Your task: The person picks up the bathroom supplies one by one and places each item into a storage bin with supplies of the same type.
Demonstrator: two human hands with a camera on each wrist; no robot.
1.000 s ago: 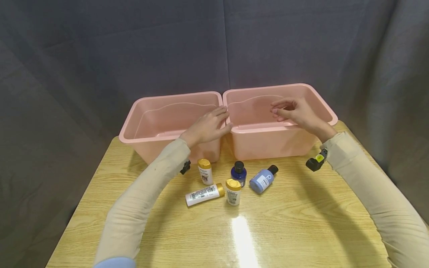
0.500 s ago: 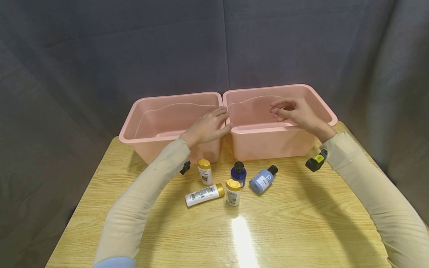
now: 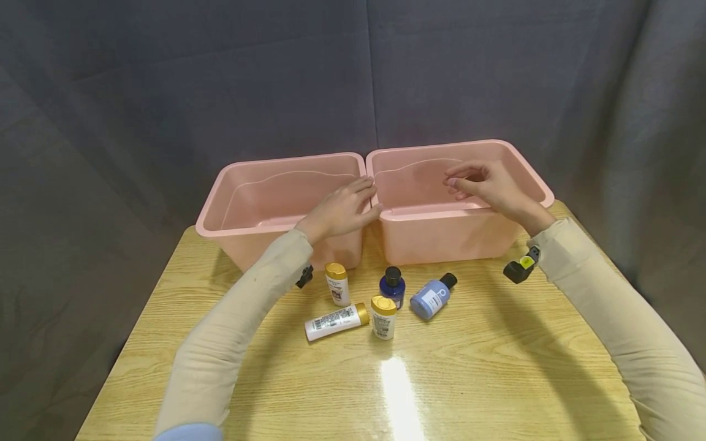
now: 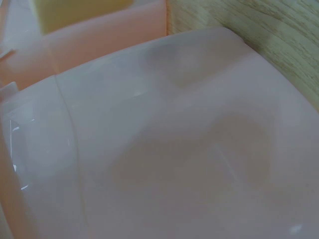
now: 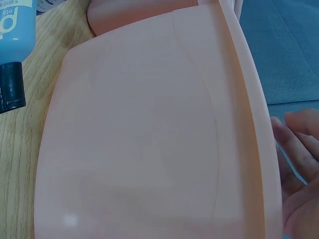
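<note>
Two hands hold nothing. Your left hand (image 3: pixel 341 211) rests, fingers straight, on the near right corner of the left pink bin (image 3: pixel 259 184); your right hand (image 3: pixel 488 187) hovers, fingers loosely curled, over the right pink bin (image 3: pixel 518 165) (the bins touch). Five small bottles (image 3: pixel 380 300) lie on the wooden table (image 3: pixel 496 367) just before the bins.

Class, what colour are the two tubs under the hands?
Both tubs are pink; the head view shows it best.
</note>
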